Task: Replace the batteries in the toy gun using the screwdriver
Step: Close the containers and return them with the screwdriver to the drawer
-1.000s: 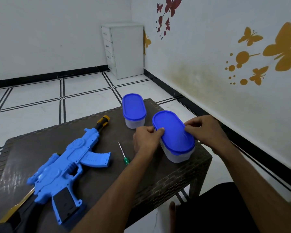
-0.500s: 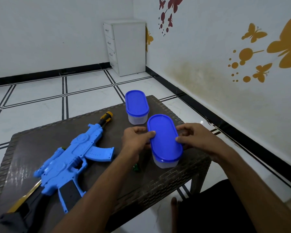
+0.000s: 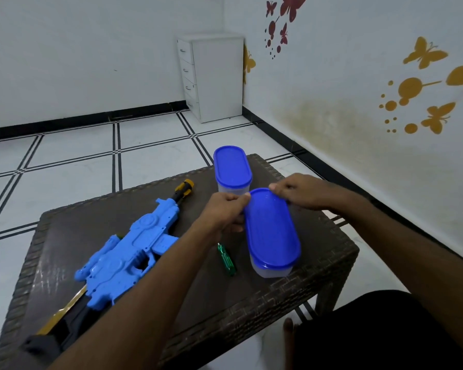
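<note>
**Both hands at a blue-lidded box**

The left hand (image 3: 222,212) and right hand (image 3: 305,192) pinch the near container (image 3: 271,233) at its far end; the toy gun (image 3: 129,252) and screwdriver (image 3: 226,260) (green-handled) lie on the tabletop (image 3: 329,244) to its left

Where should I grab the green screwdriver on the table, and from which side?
Take the screwdriver by its green handle, the thick part that shows, coming from above and closing across its width. It lies flat on the table between the toy gun and the near container, with bare table either side. Its shaft is hidden behind the left hand, so the right hand probably has the clearer approach.
</note>
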### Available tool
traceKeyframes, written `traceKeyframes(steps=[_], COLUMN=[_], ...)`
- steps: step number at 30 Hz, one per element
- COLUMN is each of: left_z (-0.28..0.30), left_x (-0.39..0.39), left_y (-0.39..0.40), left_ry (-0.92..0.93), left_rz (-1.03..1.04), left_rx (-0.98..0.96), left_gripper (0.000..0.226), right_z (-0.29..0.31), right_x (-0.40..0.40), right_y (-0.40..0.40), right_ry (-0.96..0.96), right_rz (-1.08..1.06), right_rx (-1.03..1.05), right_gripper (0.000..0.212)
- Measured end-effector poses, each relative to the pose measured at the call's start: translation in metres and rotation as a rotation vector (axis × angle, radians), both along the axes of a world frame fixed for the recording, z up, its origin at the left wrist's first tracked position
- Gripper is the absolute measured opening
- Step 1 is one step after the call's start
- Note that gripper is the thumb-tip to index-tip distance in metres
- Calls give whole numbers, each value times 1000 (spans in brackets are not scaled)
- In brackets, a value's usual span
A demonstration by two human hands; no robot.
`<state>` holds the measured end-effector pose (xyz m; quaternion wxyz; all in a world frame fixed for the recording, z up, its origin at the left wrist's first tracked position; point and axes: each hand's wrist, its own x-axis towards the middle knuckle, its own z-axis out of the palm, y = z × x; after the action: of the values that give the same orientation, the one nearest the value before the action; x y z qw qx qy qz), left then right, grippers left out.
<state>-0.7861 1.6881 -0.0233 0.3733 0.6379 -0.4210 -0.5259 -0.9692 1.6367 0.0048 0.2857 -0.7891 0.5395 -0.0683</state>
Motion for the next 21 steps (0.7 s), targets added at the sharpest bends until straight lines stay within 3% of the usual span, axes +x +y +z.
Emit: traceKeyframes(steps=[4,10,16,21], left_z=[-9,-17,-19,-18], left_x=[-4,-4,-4,-4], left_y=[-9,-14,-14,-7], left_ry=[52,155,162,211], left_rz=[91,211,225,256], left_rx=[21,103,118,119], left_gripper=[18,13,11,12], right_z=[-22,-45,-49,-48], right_x=[-1,-2,-2,7], right_y=[-16,-32,-42,-39], right_ry=[-347,-611,-673,-614], right_rz=[-211,-461,-486,-511], right_rx=[56,493,635,513], right_gripper=[18,33,22,27])
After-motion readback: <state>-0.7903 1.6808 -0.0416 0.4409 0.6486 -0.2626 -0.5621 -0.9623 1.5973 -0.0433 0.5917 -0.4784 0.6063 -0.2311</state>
